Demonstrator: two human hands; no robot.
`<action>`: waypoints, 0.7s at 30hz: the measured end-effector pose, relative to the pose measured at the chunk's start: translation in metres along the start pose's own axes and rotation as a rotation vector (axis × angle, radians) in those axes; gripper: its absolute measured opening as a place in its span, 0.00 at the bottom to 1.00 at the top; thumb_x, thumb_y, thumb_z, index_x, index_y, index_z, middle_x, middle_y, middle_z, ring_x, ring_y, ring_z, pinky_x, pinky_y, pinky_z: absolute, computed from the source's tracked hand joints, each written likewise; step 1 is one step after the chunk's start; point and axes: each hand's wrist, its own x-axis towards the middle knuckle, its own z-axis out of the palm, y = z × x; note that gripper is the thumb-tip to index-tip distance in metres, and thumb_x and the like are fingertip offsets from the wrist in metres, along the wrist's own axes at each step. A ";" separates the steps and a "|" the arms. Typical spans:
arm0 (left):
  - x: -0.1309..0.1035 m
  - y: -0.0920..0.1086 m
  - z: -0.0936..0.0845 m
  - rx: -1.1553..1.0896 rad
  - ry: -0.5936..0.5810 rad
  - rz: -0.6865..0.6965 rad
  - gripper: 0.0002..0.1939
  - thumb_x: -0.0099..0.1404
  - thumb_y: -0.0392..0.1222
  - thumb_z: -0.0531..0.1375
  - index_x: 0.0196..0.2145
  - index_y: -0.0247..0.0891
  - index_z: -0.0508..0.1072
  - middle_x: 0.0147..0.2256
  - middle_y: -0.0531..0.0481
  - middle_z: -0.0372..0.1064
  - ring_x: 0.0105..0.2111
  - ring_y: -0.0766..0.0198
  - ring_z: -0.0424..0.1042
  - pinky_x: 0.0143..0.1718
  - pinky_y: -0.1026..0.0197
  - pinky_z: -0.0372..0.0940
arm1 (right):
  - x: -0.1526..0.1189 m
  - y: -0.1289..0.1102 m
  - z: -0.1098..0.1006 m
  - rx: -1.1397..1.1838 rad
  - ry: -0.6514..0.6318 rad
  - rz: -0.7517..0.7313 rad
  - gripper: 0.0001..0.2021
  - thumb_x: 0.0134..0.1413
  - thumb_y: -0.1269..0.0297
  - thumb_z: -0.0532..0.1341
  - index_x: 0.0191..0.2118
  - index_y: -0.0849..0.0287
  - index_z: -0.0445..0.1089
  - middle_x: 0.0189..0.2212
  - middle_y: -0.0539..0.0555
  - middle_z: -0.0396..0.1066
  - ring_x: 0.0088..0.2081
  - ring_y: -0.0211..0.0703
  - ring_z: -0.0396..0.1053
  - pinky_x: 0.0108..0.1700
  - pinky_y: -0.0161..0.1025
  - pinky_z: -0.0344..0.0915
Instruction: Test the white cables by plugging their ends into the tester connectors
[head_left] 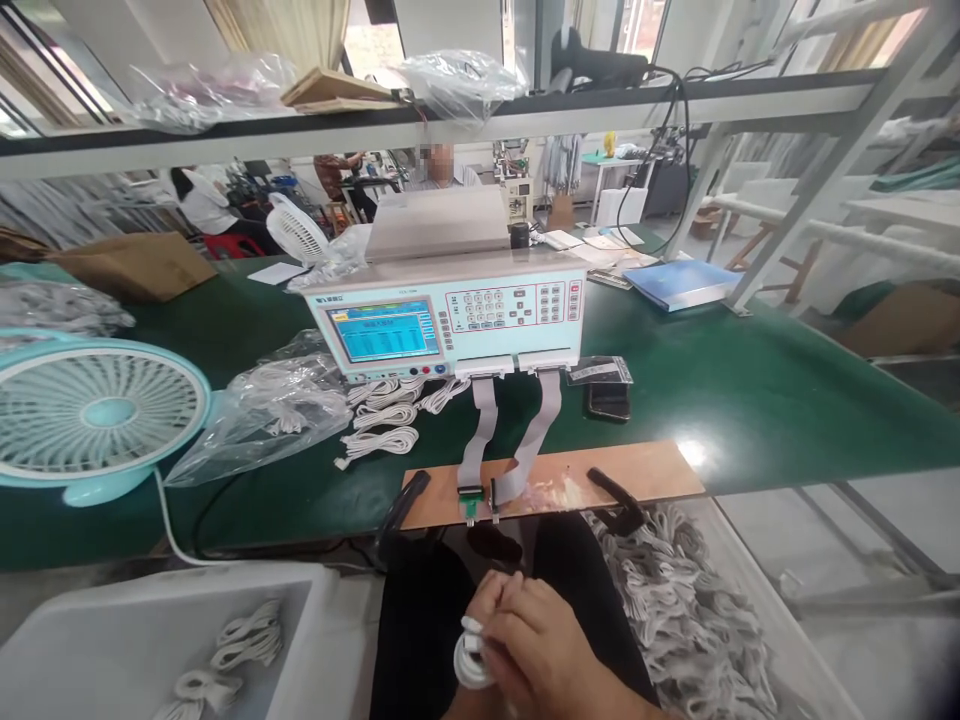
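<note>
My right hand point(544, 630) and my left hand point(489, 600) are together over my lap, fingers closed around a coiled white cable point(472, 662) with a white connector end. The right hand covers much of the left. In front of them, a green circuit board point(471, 500) and a second connector point(495, 498) sit on a wooden board point(622, 475). Grey ribbon cables point(536, 425) run from these up to a white test instrument point(517, 310) with a lit blue screen. Bundled white cables point(382, 440) lie below its left side.
A turquoise fan point(105, 412) stands left beside a plastic bag point(262, 420). Black clamps point(616, 495) hold the wooden board. White bins hold cable bundles at lower left point(247, 635) and lower right point(697, 610). A phone point(609, 400) and blue folder point(681, 284) lie right; people sit behind.
</note>
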 end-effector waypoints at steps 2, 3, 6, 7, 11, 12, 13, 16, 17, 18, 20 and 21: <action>0.000 0.007 -0.006 0.117 0.029 0.112 0.13 0.50 0.44 0.63 0.15 0.42 0.63 0.19 0.54 0.57 0.25 0.62 0.57 0.31 0.60 0.57 | 0.002 -0.001 0.002 0.000 -0.052 -0.042 0.04 0.50 0.73 0.53 0.31 0.59 0.64 0.27 0.55 0.67 0.29 0.45 0.62 0.32 0.40 0.60; 0.000 0.011 -0.010 0.206 0.039 0.172 0.12 0.50 0.43 0.63 0.16 0.42 0.64 0.19 0.54 0.57 0.24 0.62 0.56 0.30 0.61 0.56 | 0.002 -0.001 0.002 -0.003 -0.068 -0.039 0.05 0.50 0.73 0.53 0.31 0.59 0.64 0.27 0.55 0.68 0.29 0.45 0.63 0.32 0.40 0.60; -0.004 0.018 -0.023 0.570 0.080 0.366 0.10 0.55 0.42 0.58 0.18 0.43 0.67 0.21 0.54 0.61 0.24 0.63 0.58 0.30 0.62 0.54 | 0.000 -0.001 0.002 0.011 -0.073 0.044 0.07 0.50 0.74 0.53 0.35 0.61 0.65 0.29 0.57 0.69 0.30 0.45 0.64 0.32 0.39 0.60; -0.007 0.019 -0.027 0.675 0.094 0.434 0.08 0.57 0.42 0.56 0.21 0.44 0.69 0.22 0.54 0.63 0.25 0.62 0.60 0.30 0.62 0.54 | -0.001 0.001 0.002 0.054 -0.069 0.098 0.07 0.49 0.74 0.53 0.35 0.61 0.65 0.29 0.56 0.69 0.29 0.45 0.64 0.32 0.39 0.59; -0.015 0.017 -0.042 0.736 0.059 0.696 0.11 0.59 0.40 0.55 0.40 0.46 0.72 0.32 0.48 0.70 0.33 0.58 0.67 0.35 0.62 0.59 | -0.001 0.010 0.004 0.450 -0.046 0.433 0.04 0.49 0.73 0.53 0.27 0.59 0.62 0.22 0.48 0.62 0.25 0.38 0.59 0.29 0.33 0.56; -0.015 0.017 -0.045 0.718 0.020 0.777 0.15 0.59 0.39 0.55 0.45 0.45 0.69 0.34 0.46 0.70 0.35 0.58 0.68 0.37 0.61 0.60 | 0.000 0.014 0.006 0.542 -0.033 0.499 0.05 0.50 0.73 0.53 0.26 0.59 0.61 0.22 0.47 0.60 0.25 0.37 0.57 0.28 0.32 0.55; -0.014 0.018 -0.048 0.713 -0.032 0.855 0.18 0.60 0.38 0.54 0.49 0.45 0.67 0.36 0.45 0.70 0.36 0.57 0.68 0.37 0.61 0.61 | 0.001 0.018 0.007 0.619 -0.013 0.545 0.05 0.50 0.72 0.52 0.26 0.59 0.61 0.21 0.46 0.58 0.24 0.36 0.56 0.27 0.31 0.54; -0.009 0.023 -0.055 0.800 -0.191 1.023 0.23 0.61 0.34 0.51 0.53 0.48 0.62 0.39 0.45 0.69 0.36 0.59 0.68 0.36 0.61 0.63 | 0.007 0.031 0.014 0.750 0.064 0.594 0.04 0.50 0.71 0.53 0.26 0.59 0.61 0.21 0.45 0.57 0.25 0.36 0.55 0.28 0.31 0.54; -0.007 0.026 -0.056 0.849 -0.221 1.049 0.24 0.61 0.32 0.50 0.54 0.50 0.61 0.39 0.45 0.70 0.35 0.59 0.69 0.35 0.61 0.63 | 0.009 0.035 0.017 0.773 0.085 0.600 0.04 0.50 0.70 0.53 0.26 0.59 0.61 0.21 0.45 0.57 0.25 0.37 0.56 0.28 0.31 0.54; -0.005 0.029 -0.057 0.896 -0.237 1.067 0.24 0.62 0.31 0.49 0.53 0.50 0.61 0.38 0.45 0.70 0.34 0.60 0.69 0.34 0.61 0.63 | 0.011 0.039 0.019 0.788 0.100 0.605 0.04 0.50 0.69 0.54 0.26 0.59 0.62 0.22 0.46 0.58 0.26 0.37 0.56 0.29 0.31 0.55; -0.001 0.034 -0.058 0.971 -0.247 1.093 0.25 0.61 0.30 0.48 0.54 0.49 0.61 0.38 0.45 0.71 0.32 0.60 0.68 0.33 0.61 0.63 | 0.015 0.045 0.024 0.803 0.109 0.623 0.05 0.51 0.66 0.56 0.27 0.60 0.65 0.23 0.47 0.60 0.27 0.38 0.57 0.31 0.32 0.56; 0.001 0.037 -0.059 1.005 -0.258 1.099 0.25 0.61 0.30 0.48 0.54 0.49 0.61 0.38 0.45 0.71 0.32 0.60 0.68 0.33 0.61 0.63 | 0.016 0.047 0.026 0.802 0.106 0.635 0.06 0.52 0.64 0.56 0.27 0.60 0.66 0.23 0.47 0.61 0.27 0.38 0.58 0.30 0.32 0.56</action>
